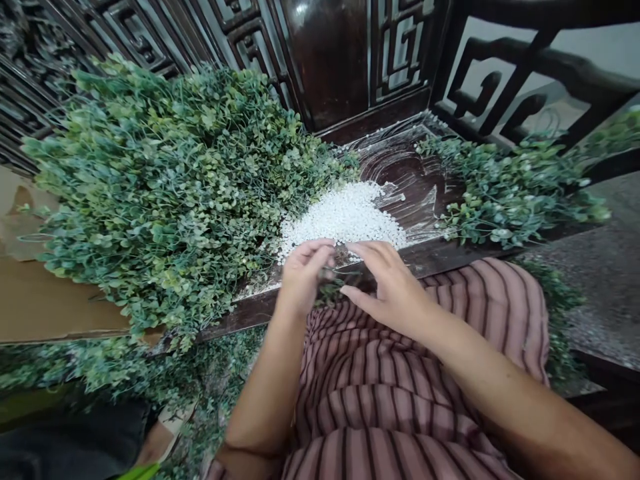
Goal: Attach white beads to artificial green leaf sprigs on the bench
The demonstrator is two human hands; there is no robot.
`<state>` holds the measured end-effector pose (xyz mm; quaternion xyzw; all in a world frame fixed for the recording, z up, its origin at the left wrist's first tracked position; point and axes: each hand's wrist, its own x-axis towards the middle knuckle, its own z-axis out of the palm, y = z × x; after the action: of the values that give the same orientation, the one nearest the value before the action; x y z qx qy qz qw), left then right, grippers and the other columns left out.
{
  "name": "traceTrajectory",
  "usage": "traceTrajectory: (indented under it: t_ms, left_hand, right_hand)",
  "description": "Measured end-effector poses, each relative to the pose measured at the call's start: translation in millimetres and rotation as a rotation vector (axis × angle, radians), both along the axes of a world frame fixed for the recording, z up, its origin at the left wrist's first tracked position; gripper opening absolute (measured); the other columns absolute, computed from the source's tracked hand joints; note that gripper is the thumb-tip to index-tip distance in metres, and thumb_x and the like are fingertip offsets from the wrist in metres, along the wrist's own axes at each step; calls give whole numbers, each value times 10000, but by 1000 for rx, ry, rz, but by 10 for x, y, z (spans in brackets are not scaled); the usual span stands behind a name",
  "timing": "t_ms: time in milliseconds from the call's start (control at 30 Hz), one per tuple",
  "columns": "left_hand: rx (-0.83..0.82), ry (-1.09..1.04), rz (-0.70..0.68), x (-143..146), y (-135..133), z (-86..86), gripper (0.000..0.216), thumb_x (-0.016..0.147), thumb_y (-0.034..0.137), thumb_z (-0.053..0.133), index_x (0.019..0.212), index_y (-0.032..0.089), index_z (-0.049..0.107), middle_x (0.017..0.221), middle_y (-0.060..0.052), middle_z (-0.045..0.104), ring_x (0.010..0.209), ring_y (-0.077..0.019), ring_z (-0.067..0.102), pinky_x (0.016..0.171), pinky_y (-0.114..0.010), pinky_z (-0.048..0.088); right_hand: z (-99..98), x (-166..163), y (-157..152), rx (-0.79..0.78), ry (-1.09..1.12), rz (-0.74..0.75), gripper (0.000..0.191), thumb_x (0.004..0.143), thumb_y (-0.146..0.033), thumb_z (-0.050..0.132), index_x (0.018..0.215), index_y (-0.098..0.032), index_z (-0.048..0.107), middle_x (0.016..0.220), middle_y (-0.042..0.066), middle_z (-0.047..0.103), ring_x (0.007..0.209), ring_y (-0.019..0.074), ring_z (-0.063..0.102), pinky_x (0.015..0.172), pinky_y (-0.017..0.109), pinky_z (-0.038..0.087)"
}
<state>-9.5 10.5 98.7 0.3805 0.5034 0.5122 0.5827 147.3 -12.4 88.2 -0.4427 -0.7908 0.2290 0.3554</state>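
Observation:
My left hand (301,275) is closed, thumb and fingers pinched on a thin green sprig (333,292) that hangs over my lap. The sprig is partly hidden and a little blurred. Opposite it, my right hand (395,285) has its thumb and fingers apart, close to the sprig's stem, with nothing visible in its grasp. Just beyond both hands lies a pile of small white beads (345,215) on a dark wooden bench (417,175). A large heap of artificial green foliage (170,187) borders the beads on the left.
A smaller bunch of foliage (510,183) lies on the bench at right. Carved wooden panels (330,60) rise behind. Cardboard (55,300) is at the left edge. More greenery (215,373) covers the floor below, near another person's leg (155,443).

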Motion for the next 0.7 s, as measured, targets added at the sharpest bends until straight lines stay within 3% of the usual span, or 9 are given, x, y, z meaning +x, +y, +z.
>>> traceTrajectory:
  t_ms: [167,267,400,567,700]
  left_hand:
    - [-96,-121,-18,391,-105,-247,265,631,331,697,838,178,636,693,14,569,617,-74,512,566,-196,435]
    - [-126,-64,-11,366,-127,-313,292,650,364,691,873,181,643,854,-22,616,753,-99,555,644,-204,455]
    - [-171,30,-43,254,-217,-412,374,659,446,675,928,187,649,999,-65,637,880,-142,581,726,-244,474]
    - [-195,121,-108,234,-381,-512,421,622,464,700,926,175,660,918,-71,675,809,-147,609,740,-268,474]
    - [-117,189,-24,302,-403,-526,322,600,370,728,847,170,671,755,-21,669,689,-114,585,717,-258,470]
  right_hand:
    - [-315,95,-51,-186,74,-26,349,801,-232,476,1144,-195,525,1022,109,606,912,243,582,809,414,483]
    - [-473,187,-95,-328,170,-114,212,810,-259,457,944,-180,601,932,89,651,868,220,601,800,367,472]
    - [-559,267,-126,-495,367,-220,209,798,-321,447,798,-171,593,788,56,641,771,186,586,749,324,458]
    - [-610,318,-139,-627,573,-320,240,734,-400,519,763,-165,557,639,-6,539,575,123,506,596,265,440]
    - [-653,327,-191,-715,644,-312,287,699,-430,569,809,-165,547,630,-21,507,547,114,495,551,258,446]
